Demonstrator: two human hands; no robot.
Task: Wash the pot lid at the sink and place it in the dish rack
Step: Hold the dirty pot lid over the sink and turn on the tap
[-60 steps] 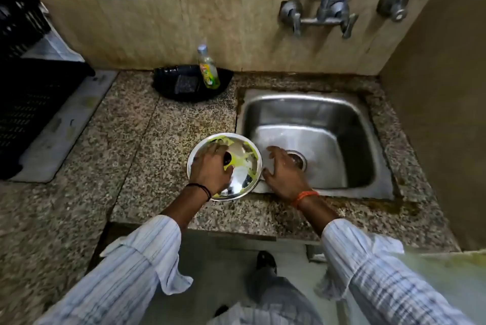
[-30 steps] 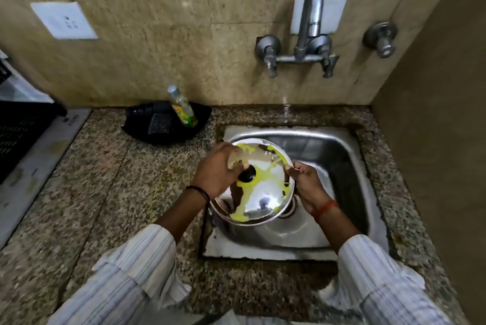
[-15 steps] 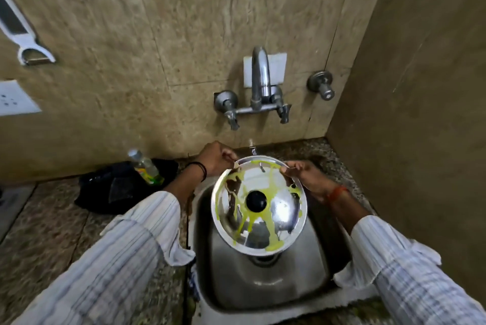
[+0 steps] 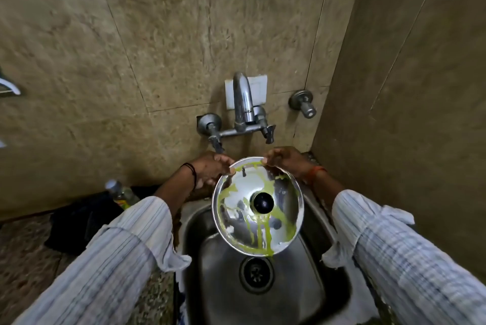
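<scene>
While the steel pot lid (image 4: 259,224) hangs tilted over the sink (image 4: 289,293), knob facing the person, left hand (image 4: 213,168) and right hand (image 4: 285,160) pinch its upper rim just below the faucet (image 4: 243,103).

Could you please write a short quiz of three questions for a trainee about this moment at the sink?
1. True or false: both the left hand and the right hand grip the rim of the pot lid.
2. Which colour are the streaks on the lid? A) red B) yellow-green C) blue
3. Fill in: the lid is held tilted above the ___, with its black knob facing the camera.

Key
1. True; each hand pinches the upper rim.
2. B; the streaks run toward the lower rim.
3. sink; its drain shows just below the lid. No water is visible at the tap.
</scene>
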